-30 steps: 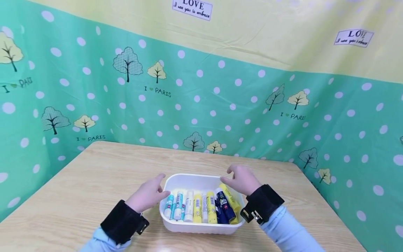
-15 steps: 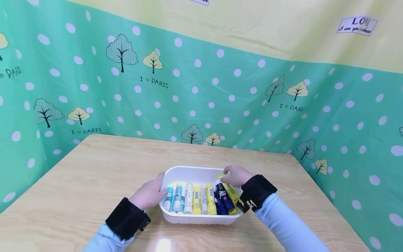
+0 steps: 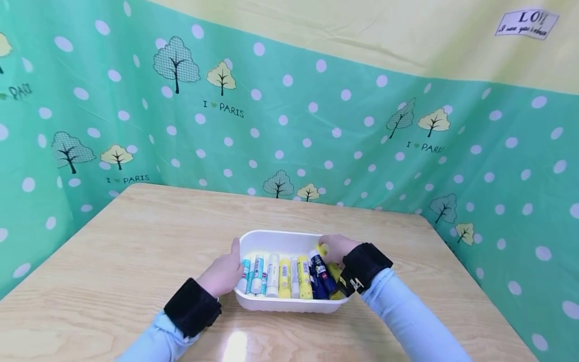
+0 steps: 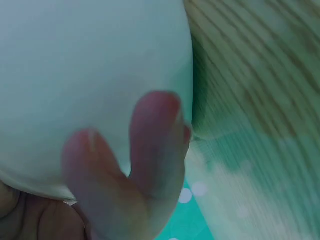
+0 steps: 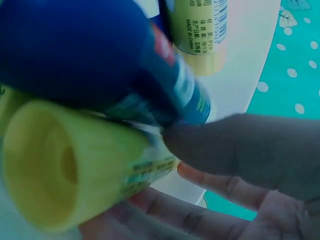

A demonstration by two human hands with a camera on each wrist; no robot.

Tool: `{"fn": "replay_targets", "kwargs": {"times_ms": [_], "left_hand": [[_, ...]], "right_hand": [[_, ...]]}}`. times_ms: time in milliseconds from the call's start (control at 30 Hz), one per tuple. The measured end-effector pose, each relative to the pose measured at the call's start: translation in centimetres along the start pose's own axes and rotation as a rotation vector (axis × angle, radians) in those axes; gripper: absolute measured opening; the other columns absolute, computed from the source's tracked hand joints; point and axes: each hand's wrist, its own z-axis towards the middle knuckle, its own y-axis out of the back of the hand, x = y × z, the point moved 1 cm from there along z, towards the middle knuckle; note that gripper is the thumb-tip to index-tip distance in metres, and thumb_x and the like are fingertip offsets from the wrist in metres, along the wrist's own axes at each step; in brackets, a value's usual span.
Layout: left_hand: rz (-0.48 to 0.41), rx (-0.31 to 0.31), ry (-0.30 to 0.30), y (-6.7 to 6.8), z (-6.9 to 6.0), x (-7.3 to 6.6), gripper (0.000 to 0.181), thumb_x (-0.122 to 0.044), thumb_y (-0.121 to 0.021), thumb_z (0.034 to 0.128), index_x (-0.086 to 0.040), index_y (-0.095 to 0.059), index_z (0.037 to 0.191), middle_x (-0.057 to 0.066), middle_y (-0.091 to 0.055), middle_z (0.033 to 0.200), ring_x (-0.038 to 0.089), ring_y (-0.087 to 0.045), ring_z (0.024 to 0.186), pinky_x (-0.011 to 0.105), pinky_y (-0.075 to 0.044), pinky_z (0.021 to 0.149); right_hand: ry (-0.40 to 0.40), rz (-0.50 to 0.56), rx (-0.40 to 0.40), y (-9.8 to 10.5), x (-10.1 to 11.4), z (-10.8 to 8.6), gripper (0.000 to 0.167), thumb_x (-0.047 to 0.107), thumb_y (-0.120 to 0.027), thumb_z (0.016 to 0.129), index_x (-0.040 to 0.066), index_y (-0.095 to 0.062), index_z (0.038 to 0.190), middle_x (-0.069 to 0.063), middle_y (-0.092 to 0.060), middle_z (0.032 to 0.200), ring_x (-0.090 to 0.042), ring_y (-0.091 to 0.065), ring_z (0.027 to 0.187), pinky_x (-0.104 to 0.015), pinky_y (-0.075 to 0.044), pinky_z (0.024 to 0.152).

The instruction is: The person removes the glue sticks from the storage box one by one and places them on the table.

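Yellow glue stick [image 5: 100, 170] lies inside the white tray [image 3: 289, 304], at about 3 o'clock, slanting, far end toward 11 o'clock. Right hand [image 3: 339, 247] grips it: thumb above, fingers underneath, the stick's hollow end facing the right wrist camera. Navy glue stick [image 3: 322, 269] leans just beside it on the 9 o'clock side, close to the thumb tip. From there a row runs across to 9 o'clock: a second yellow stick [image 3: 304, 276], a white stick [image 3: 295, 276], another yellow, another white, then teal-and-white sticks [image 3: 258, 274] at the far end. Progress, as I judge it: one stick gripped, not yet out of the tray; the row looks ungripped, so most of the handling seems left to do. Left hand [image 3: 222, 274] at the tray's 9 o'clock, fingers at the wall; the left wrist view is blurred and close, so I cannot tell whether it grips the rim or only steadies it. Black wristband [image 3: 190, 306] on that arm, another on the right. Tray sits on the wood-grain worktop [image 3: 158, 241], toward 6 o'clock. Polka-dot cloth [image 3: 271, 125] hangs behind, at 12 o'clock.
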Motion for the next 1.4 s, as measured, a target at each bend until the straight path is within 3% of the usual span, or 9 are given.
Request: {"fn": "replay_targets", "kwargs": {"times_ms": [100, 300, 567, 967, 1100, 1400], "left_hand": [[-0.003, -0.008, 0.002, 0.0, 0.3, 0.1, 0.060, -0.008, -0.034, 0.0863, 0.009, -0.001, 0.133, 0.013, -0.051, 0.066, 0.017, -0.045, 0.046, 0.026, -0.036, 0.044], [-0.080, 0.012, 0.025, 0.0, 0.6, 0.7, 0.055, -0.009, -0.036, 0.0853, 0.008, -0.010, 0.131, 0.018, -0.053, 0.075, 0.019, -0.047, 0.042, 0.028, -0.039, 0.041], [-0.102, 0.018, 0.008, 0.3, 0.6, 0.7, 0.042, -0.009, -0.038, 0.0847, 0.009, -0.023, 0.119, 0.018, -0.053, 0.072, 0.020, -0.048, 0.037, 0.029, -0.040, 0.039], [-0.109, 0.032, 0.038, -0.2, 0.5, 0.7, 0.039, -0.009, -0.037, 0.0854, 0.008, -0.023, 0.118, 0.017, -0.051, 0.071, 0.020, -0.047, 0.037, 0.028, -0.039, 0.037], [-0.100, 0.039, 0.042, -0.4, 0.3, 0.5, 0.040, -0.009, -0.037, 0.0857, 0.009, -0.023, 0.118, 0.016, -0.050, 0.070, 0.019, -0.047, 0.038, 0.028, -0.039, 0.038], [-0.086, 0.039, 0.037, 0.1, 0.6, 0.5, 0.043, -0.010, -0.036, 0.0865, 0.009, -0.019, 0.121, 0.018, -0.051, 0.073, 0.020, -0.047, 0.040, 0.028, -0.040, 0.040]], "right_hand": [[-0.029, -0.010, 0.015, 0.1, 0.3, -0.1, 0.052, 0.011, -0.063, 0.075, 0.013, -0.043, 0.123, -0.010, -0.051, 0.102, -0.017, -0.053, 0.068, -0.024, -0.046, 0.052], [-0.090, 0.070, 0.079, 0.1, 0.8, -0.5, 0.065, 0.006, -0.066, 0.070, 0.014, -0.037, 0.128, -0.011, -0.051, 0.105, -0.019, -0.057, 0.068, -0.027, -0.048, 0.059], [-0.142, 0.062, 0.090, 0.2, 1.2, -0.2, 0.061, 0.009, -0.065, 0.073, 0.017, -0.036, 0.126, -0.011, -0.052, 0.100, -0.021, -0.057, 0.066, -0.028, -0.046, 0.059], [-0.090, -0.003, 0.027, -0.7, 0.5, 0.3, 0.049, 0.012, -0.066, 0.071, 0.016, -0.041, 0.113, -0.007, -0.052, 0.089, -0.019, -0.052, 0.066, -0.025, -0.040, 0.053], [-0.076, 0.047, 0.026, -1.1, -0.5, 0.8, 0.050, 0.010, -0.067, 0.070, 0.017, -0.041, 0.113, -0.008, -0.050, 0.092, -0.019, -0.053, 0.066, -0.026, -0.043, 0.051], [0.050, 0.238, -0.044, 1.4, -0.7, -1.9, 0.055, 0.012, -0.061, 0.074, 0.018, -0.035, 0.123, -0.014, -0.052, 0.095, -0.020, -0.056, 0.067, -0.027, -0.048, 0.048]]}}
